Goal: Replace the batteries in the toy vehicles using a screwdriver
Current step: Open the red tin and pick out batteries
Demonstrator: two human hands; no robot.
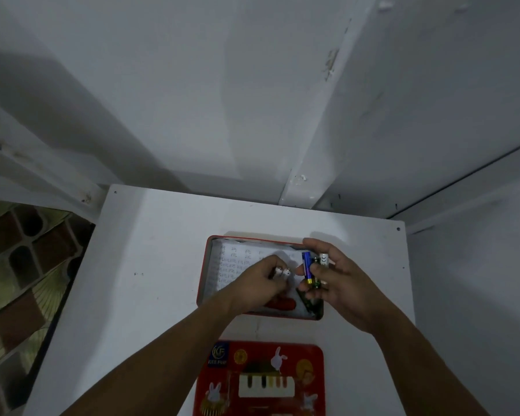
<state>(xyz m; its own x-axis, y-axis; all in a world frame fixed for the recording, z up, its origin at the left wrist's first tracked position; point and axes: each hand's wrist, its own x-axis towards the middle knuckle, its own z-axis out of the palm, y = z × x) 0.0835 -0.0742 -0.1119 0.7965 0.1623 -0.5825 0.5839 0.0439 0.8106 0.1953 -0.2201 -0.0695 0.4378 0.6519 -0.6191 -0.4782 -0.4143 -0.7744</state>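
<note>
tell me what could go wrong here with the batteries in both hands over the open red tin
1. The right hand bunches a blue battery, a white battery and a dark one loosely; one might slip into the open red tin.
2. The left hand pinches two silver-ended cells, so old and new could get mixed.
3. Dim light may hide polarity marks.

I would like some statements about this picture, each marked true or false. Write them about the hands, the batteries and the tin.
1. The right hand holds several batteries. True.
2. The red tin is closed. False: it is open, and its lid lies on the white table nearer the person.
3. The left hand is over the open tin. True.
4. A toy vehicle stands on the table. False: none is visible.
5. One battery is blue. True.
</note>
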